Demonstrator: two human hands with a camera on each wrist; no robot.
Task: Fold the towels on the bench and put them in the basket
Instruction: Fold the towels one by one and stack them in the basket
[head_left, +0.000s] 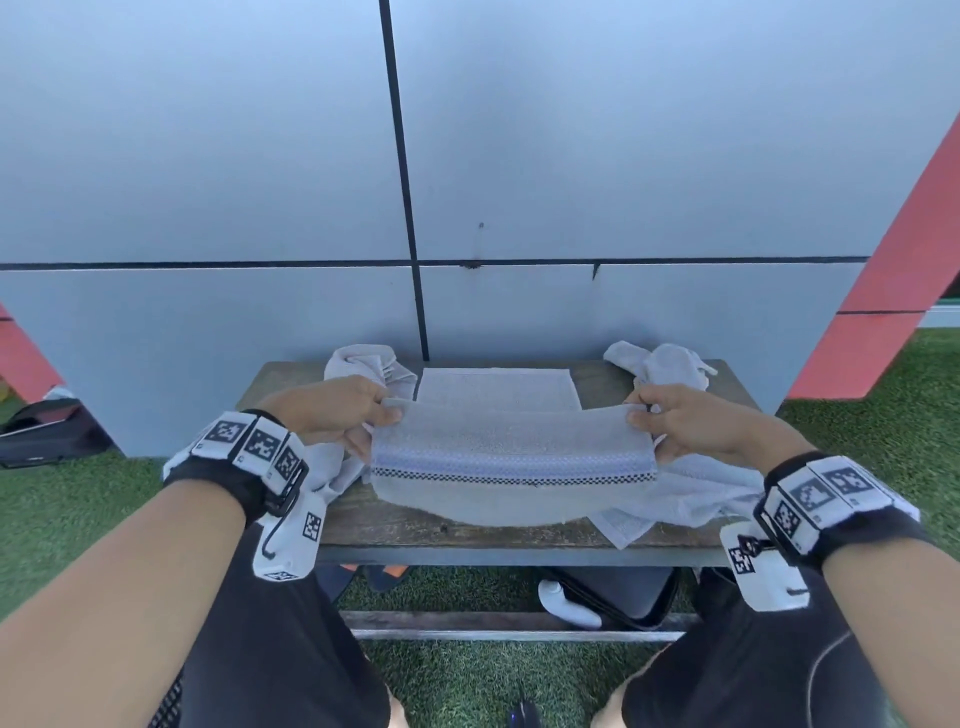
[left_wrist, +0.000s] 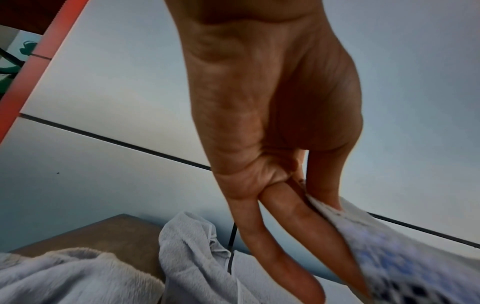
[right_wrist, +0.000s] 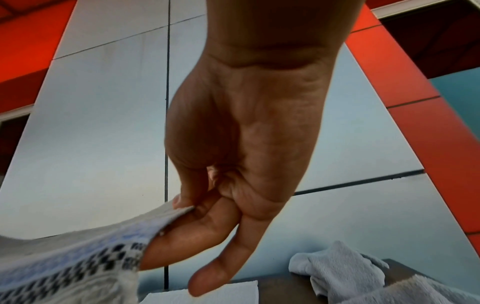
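Towel (head_left: 511, 457) with a blue band and a black checked stripe hangs stretched between both hands above the wooden bench (head_left: 467, 525), its lower edge sagging toward the boards. The left hand (head_left: 332, 410) pinches its left end between thumb and fingers, and the right hand (head_left: 691, 421) pinches the right end the same way. Behind it a folded towel (head_left: 498, 387) lies flat on the bench. Crumpled towels sit at the back left (head_left: 363, 366) and back right (head_left: 660, 364).
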